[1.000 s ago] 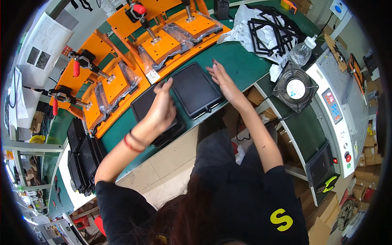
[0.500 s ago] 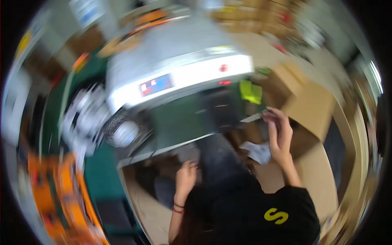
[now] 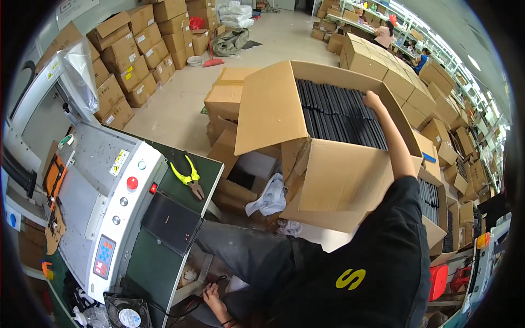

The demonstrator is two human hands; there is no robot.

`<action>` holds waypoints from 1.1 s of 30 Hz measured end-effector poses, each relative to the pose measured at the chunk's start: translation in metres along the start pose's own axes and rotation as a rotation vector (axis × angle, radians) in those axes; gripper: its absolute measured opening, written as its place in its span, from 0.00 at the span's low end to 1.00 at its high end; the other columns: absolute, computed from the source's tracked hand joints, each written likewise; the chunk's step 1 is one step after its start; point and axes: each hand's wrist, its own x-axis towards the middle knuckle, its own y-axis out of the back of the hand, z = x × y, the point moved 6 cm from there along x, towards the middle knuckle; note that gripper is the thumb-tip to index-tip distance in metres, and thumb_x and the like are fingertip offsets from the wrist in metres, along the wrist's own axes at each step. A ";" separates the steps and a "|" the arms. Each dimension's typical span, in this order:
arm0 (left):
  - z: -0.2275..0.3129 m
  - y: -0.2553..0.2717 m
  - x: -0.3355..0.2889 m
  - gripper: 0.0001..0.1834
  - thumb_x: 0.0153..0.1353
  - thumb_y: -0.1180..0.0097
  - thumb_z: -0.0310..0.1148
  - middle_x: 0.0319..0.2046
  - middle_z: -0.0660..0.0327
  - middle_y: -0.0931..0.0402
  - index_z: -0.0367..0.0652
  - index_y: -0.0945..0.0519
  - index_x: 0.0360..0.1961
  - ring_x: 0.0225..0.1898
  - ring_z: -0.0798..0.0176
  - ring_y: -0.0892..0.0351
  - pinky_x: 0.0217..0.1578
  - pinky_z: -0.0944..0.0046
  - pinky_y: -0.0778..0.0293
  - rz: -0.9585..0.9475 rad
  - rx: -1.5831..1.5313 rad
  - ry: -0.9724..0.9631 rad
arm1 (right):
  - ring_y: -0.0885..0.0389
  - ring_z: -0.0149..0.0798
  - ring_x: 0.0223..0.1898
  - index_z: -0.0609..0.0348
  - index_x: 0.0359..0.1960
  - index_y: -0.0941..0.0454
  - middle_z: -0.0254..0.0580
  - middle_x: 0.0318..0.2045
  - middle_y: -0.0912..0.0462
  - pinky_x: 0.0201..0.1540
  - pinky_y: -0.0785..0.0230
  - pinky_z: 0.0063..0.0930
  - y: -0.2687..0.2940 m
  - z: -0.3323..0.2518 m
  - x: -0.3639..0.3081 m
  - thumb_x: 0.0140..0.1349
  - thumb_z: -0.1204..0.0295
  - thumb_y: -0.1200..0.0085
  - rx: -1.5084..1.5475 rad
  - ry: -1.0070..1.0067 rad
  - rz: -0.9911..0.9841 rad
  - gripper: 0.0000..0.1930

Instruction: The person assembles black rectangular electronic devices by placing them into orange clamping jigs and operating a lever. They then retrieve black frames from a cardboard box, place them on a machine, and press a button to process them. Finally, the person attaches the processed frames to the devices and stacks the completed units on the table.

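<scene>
My right hand (image 3: 373, 101) reaches into a large cardboard box (image 3: 342, 177), at the far right end of tightly packed, thin black flat pieces (image 3: 333, 112). Its fingers are curled down; whether they pinch a piece is hidden. Low by my lap, beside the table's edge, my left hand (image 3: 213, 299) has its fingers loosely bent and apart, with a black cable close by. A flat black piece (image 3: 172, 221) lies on the green table (image 3: 145, 273), against the front of a white machine (image 3: 123, 210) with a red button and a keypad.
Yellow-handled pliers (image 3: 188, 176) lie near the table's far corner. A small black fan (image 3: 127, 312) sits at its near end. Below the large box is an open carton (image 3: 229, 158) with white plastic (image 3: 268, 197) beside it. Stacked cartons (image 3: 131, 60) line the wall; people work far off.
My view has swung right from the machine to the box. My right hand has gone from beside the table, where it held a thin piece, into the box. My left hand stays low.
</scene>
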 end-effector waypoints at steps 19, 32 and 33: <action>-0.029 0.031 -0.006 0.23 0.67 0.58 0.44 0.47 0.51 0.25 0.36 0.33 0.54 0.48 0.55 0.25 0.52 0.59 0.32 0.026 -0.078 -0.013 | 0.25 0.34 0.21 0.61 0.25 0.20 0.39 0.18 0.21 0.26 0.35 0.31 -0.008 0.120 0.026 0.56 0.57 0.41 0.669 -0.403 0.336 0.17; 0.216 -0.197 -0.141 0.30 0.69 0.60 0.41 0.62 0.42 0.42 0.33 0.48 0.66 0.64 0.45 0.40 0.65 0.50 0.48 -0.652 -0.002 -0.480 | 0.47 0.17 0.16 0.60 0.39 0.31 0.21 0.17 0.44 0.18 0.55 0.15 0.120 -0.319 -0.300 0.71 0.62 0.60 1.800 0.585 -0.700 0.13; 0.242 -0.209 -0.144 0.33 0.69 0.59 0.41 0.65 0.42 0.46 0.38 0.54 0.68 0.66 0.45 0.44 0.65 0.48 0.50 -0.641 0.006 -0.562 | 0.48 0.18 0.15 0.61 0.40 0.29 0.22 0.15 0.43 0.17 0.54 0.15 0.112 -0.341 -0.334 0.71 0.64 0.60 1.787 0.609 -0.870 0.12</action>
